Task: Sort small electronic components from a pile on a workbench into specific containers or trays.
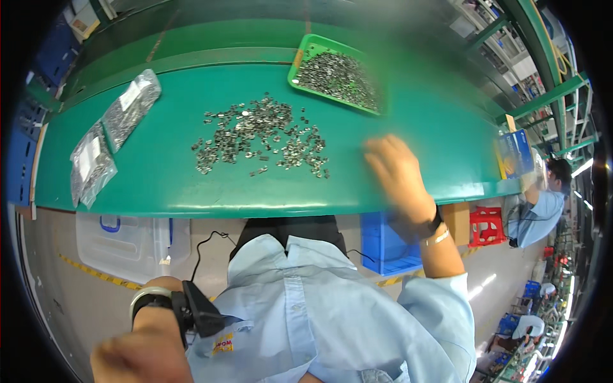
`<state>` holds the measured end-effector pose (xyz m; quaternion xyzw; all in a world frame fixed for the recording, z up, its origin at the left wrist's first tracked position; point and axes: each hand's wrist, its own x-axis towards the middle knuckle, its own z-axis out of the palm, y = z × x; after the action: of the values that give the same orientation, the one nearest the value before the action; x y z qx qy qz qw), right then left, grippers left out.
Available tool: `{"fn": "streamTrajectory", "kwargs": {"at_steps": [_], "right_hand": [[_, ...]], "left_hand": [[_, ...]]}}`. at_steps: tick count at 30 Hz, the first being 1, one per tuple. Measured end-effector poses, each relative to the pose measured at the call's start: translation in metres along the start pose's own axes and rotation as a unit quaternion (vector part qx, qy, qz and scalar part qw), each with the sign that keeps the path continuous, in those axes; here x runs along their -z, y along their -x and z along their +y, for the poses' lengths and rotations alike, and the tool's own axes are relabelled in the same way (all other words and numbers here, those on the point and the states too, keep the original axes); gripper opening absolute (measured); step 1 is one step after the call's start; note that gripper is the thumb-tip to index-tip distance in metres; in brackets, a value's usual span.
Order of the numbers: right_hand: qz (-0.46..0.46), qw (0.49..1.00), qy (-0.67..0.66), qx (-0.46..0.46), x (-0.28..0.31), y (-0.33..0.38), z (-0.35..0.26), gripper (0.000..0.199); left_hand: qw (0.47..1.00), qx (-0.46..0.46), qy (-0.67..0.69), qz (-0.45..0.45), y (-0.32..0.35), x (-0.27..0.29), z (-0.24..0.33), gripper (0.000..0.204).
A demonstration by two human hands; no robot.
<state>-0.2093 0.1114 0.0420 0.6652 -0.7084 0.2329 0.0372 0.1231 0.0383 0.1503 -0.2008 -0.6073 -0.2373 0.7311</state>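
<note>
Over the green tabletop (440, 159), my right hand (397, 165) is blurred by motion. Its fingers stretch forward, apart from one another, and nothing shows in them. It is right of a loose spread of small shiny metal pieces (262, 131) and nearer to me than a green tray (337, 97) heaped with similar pieces. My left hand (139, 359) is raised off the table at the lower left. It is smeared, and its fingers cannot be made out. A bangle and a black wrist device sit at that wrist.
Two clear plastic bags (94, 163) of small parts lie at the table's left. A blue and yellow box (514, 154) stands at the right end, near a seated person (543, 207). Below are a lidded clear bin (124, 246), a blue crate (383, 246) and a red stool (486, 226).
</note>
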Motion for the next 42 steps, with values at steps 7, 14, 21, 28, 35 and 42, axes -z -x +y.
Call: {"fn": "streamTrajectory", "kwargs": {"at_steps": [7, 14, 21, 28, 35, 42], "right_hand": [[0.031, 0.999, 0.001, 0.023, -0.028, 0.033, -0.036, 0.018], [0.002, 0.995, -0.013, 0.096, -0.048, -0.008, -0.055, 0.017], [0.073, 0.993, -0.085, 0.042, -0.043, -0.02, -0.02, 0.023], [0.03, 0.966, -0.249, -0.057, -0.04, -0.01, 0.001, 0.026], [-0.046, 0.967, -0.248, 0.025, -0.024, -0.006, 0.024, 0.027], [-0.191, 0.932, -0.295, 0.083, -0.003, -0.008, 0.047, 0.028]], "left_hand": [[0.777, 0.422, -0.416, -0.213, 0.096, 0.054, -0.041, 0.04], [0.645, 0.414, -0.489, -0.418, 0.142, 0.064, -0.077, 0.069], [0.618, 0.436, -0.437, -0.486, 0.137, 0.066, -0.111, 0.078], [0.597, 0.433, -0.43, -0.52, 0.139, 0.044, -0.145, 0.082], [0.597, 0.435, -0.366, -0.565, 0.128, 0.033, -0.14, 0.08], [0.558, 0.568, -0.326, -0.509, 0.088, 0.054, -0.164, 0.078]]}}
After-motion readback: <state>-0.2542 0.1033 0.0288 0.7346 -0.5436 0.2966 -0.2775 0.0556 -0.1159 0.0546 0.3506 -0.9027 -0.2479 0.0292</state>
